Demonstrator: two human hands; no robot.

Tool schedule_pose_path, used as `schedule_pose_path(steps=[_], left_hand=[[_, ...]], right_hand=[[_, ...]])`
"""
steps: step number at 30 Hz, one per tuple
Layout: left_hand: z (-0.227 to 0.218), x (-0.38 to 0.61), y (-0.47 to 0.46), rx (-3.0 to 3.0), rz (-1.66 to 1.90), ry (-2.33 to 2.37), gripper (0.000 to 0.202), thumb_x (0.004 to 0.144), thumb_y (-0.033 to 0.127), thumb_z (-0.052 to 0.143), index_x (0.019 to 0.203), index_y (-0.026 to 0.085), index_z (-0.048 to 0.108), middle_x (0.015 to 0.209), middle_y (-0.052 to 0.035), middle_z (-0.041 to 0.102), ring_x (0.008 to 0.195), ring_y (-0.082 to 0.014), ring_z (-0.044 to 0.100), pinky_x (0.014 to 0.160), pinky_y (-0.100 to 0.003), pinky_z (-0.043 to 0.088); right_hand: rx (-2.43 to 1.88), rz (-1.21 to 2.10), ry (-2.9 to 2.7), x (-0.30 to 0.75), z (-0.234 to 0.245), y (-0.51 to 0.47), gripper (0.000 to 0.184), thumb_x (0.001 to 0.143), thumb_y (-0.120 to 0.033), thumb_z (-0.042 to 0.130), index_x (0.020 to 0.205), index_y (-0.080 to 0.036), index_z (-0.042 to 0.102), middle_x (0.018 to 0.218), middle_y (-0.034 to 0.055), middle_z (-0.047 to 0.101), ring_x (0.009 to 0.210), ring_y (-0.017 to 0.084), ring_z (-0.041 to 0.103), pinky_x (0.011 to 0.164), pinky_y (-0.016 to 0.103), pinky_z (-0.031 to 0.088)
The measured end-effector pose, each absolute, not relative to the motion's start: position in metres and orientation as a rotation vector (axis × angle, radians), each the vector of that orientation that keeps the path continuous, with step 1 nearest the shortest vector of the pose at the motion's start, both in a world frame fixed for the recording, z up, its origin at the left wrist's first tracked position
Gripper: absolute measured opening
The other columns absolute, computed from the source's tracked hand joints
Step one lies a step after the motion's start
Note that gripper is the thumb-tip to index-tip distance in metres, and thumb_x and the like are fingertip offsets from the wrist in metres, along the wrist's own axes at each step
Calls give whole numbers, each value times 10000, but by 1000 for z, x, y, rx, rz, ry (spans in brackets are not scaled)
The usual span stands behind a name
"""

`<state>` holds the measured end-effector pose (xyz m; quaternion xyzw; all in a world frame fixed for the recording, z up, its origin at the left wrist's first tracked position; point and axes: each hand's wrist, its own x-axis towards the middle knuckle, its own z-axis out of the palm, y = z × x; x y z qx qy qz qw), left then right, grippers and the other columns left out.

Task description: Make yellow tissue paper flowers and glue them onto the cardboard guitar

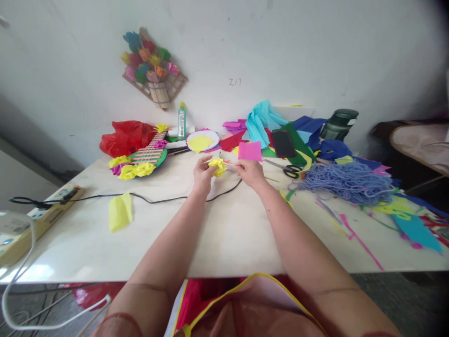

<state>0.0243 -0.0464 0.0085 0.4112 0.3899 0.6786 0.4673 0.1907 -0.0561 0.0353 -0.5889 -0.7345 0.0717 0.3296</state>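
Observation:
Over the middle of the table, my left hand [204, 175] pinches the edge of a yellow crepe-paper flower [219, 167]. My right hand [251, 172] is closed around a thin wooden stick [272, 179]; one end reaches toward the flower, and the other pokes out to the right. Whether the stick is fixed in the flower I cannot tell. Just behind my right hand lies a pink paper square [250, 151]. Black-handled scissors [291, 171] are to its right. A flat yellow paper piece [120, 212] rests on the left of the table.
A round craft with yellow and purple flowers [147, 159] stands back left, near a glue bottle [181, 122]. At right lie blue yarn [347, 182], a phone [283, 143] and paper scraps. A black cable [154, 201] crosses to a power strip [45, 217].

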Motion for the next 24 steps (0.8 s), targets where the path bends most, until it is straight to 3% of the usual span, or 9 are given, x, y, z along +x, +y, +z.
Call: schedule_pose_path(steps=[24], left_hand=[[6,21,-43,933,1708,1026,537,498,261,704,1017,197,583,756,7,607,679,-156,599,620,-267,450]], right_hand=[[-1559,142,-1901,193,34,-56,174,826,-312,590,815,-231,743,736,7,730,693,159,610,621,255,358]])
